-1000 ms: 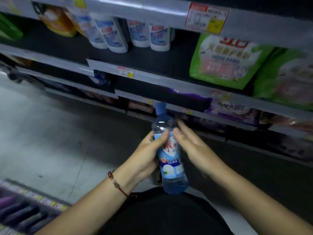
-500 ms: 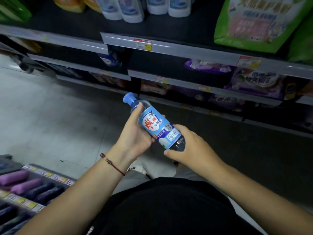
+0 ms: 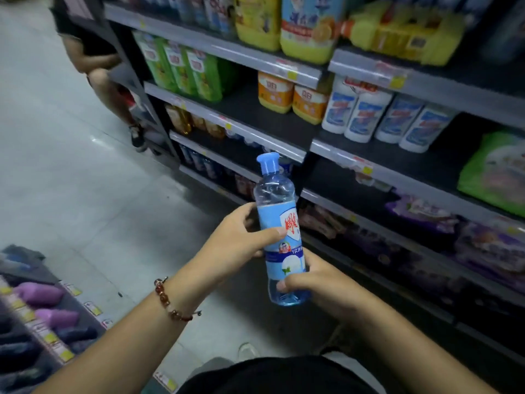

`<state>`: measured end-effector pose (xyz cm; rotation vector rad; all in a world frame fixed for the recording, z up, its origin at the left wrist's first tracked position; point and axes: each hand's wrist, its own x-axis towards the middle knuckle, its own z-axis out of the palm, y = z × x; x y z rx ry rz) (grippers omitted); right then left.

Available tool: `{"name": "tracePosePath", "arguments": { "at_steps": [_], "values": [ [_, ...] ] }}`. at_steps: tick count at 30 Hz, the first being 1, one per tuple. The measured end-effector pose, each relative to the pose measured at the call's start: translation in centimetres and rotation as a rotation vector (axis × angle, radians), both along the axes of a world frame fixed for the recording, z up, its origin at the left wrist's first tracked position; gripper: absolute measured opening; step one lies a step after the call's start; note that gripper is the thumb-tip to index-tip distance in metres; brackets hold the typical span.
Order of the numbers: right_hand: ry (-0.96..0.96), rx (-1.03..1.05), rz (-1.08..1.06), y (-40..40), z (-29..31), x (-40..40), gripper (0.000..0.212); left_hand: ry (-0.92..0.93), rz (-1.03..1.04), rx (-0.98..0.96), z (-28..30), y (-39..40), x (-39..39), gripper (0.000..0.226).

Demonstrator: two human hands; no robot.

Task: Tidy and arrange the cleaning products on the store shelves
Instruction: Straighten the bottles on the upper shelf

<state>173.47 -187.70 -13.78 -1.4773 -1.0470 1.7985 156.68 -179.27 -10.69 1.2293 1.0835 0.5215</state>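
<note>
A clear blue detergent bottle [image 3: 279,223] with a blue cap and a blue-and-white label stands nearly upright in front of me, held in both hands. My left hand [image 3: 235,240] grips its middle, thumb across the label. My right hand [image 3: 315,282] wraps round its lower end, fingers curled over the base. The bottle is held out in the aisle, short of the dark store shelves [image 3: 284,149].
The shelves hold green bottles [image 3: 184,69], orange-yellow jugs [image 3: 289,95], white bottles [image 3: 380,115], a green bag [image 3: 494,172] and purple packs [image 3: 483,245]. A person's legs [image 3: 113,89] stand at the shelf's far left end. Purple bottles [image 3: 42,294] lie on a low rack at my left.
The bottle has gone from tilted with its cap to the left back to nearly upright. My head has lifted, so higher shelves and a person's legs have come into view.
</note>
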Motion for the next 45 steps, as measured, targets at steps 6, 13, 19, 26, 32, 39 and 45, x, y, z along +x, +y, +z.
{"name": "tracePosePath", "arguments": {
  "at_steps": [6,13,19,26,32,39,45],
  "values": [
    [-0.074,0.167,-0.028,7.5,8.3,-4.0,0.046,-0.019,0.017,0.338,7.5,6.4,-5.4,0.043],
    [-0.264,0.576,-0.212,18.5,17.7,-4.1,0.044,-0.130,0.043,0.532,16.2,16.2,-5.1,0.048],
    [-0.289,0.789,-0.228,27.0,22.2,-2.1,0.044,-0.117,0.054,0.659,21.3,24.7,-3.1,0.040],
    [-0.185,0.936,-0.268,36.1,26.0,0.1,0.040,-0.023,0.014,0.865,27.4,33.5,-1.3,0.058],
    [-0.249,1.086,-0.289,44.1,29.3,-0.6,0.045,-0.041,0.043,0.983,30.2,40.1,-1.0,0.035],
    [-0.279,1.204,-0.381,53.6,32.1,-0.8,0.046,0.064,0.093,1.241,33.1,48.1,0.3,0.052],
    [-0.554,1.214,-0.585,61.4,33.3,-2.4,0.047,0.082,0.104,1.396,33.4,55.9,0.3,0.051]
  ]
}}
